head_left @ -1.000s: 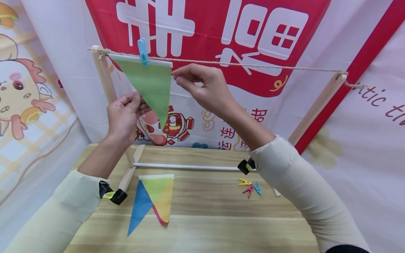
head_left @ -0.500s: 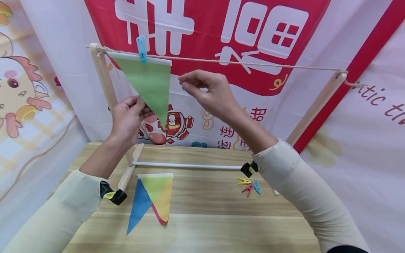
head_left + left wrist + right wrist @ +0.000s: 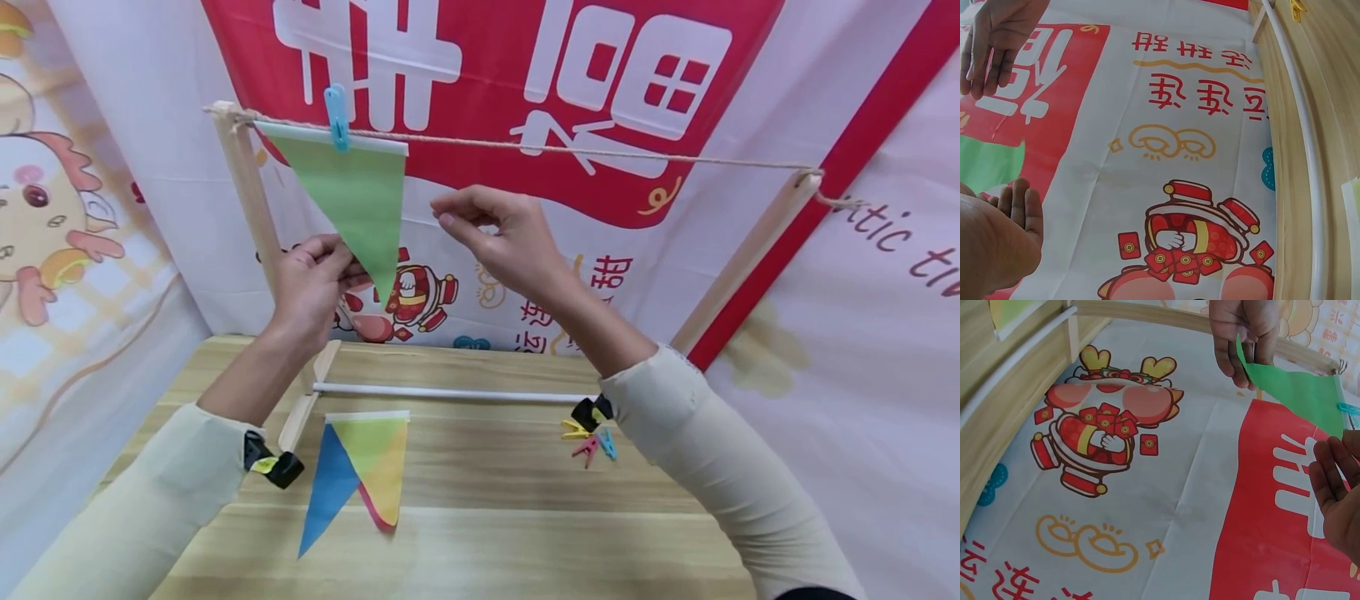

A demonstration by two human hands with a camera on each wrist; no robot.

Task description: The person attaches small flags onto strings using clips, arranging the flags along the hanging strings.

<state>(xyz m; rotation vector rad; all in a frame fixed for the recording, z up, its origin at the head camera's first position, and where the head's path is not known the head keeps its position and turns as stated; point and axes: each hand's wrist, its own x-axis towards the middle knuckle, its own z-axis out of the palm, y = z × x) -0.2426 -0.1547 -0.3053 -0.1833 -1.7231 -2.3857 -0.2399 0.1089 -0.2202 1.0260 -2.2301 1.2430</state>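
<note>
A green triangular pennant (image 3: 352, 192) hangs point down from a twine line (image 3: 525, 147). One light-blue clothespin (image 3: 337, 118) clips its white top edge to the twine. My left hand (image 3: 311, 279) is at the pennant's lower left edge, with some fingertips behind the cloth; the right wrist view shows those fingers (image 3: 1241, 362) loosely bent. To the right of the pennant, apart from it and below the twine, my right hand (image 3: 510, 237) hovers with loosely bent fingers and nothing in them. In the left wrist view the pennant (image 3: 991, 164) is partly cut off.
Wooden posts (image 3: 247, 183) hold the twine at both ends, joined low down by a white rod (image 3: 450, 392). On the wooden table (image 3: 525, 533) lie overlapping blue, yellow-green, yellow and red pennants (image 3: 367, 458). Yellow, red and blue clothespins (image 3: 587, 451) lie near the right sleeve.
My right hand has drawn away from the pennant's top right corner, to the right and down. The left hand has slid slightly down and right along the pennant's edge.
</note>
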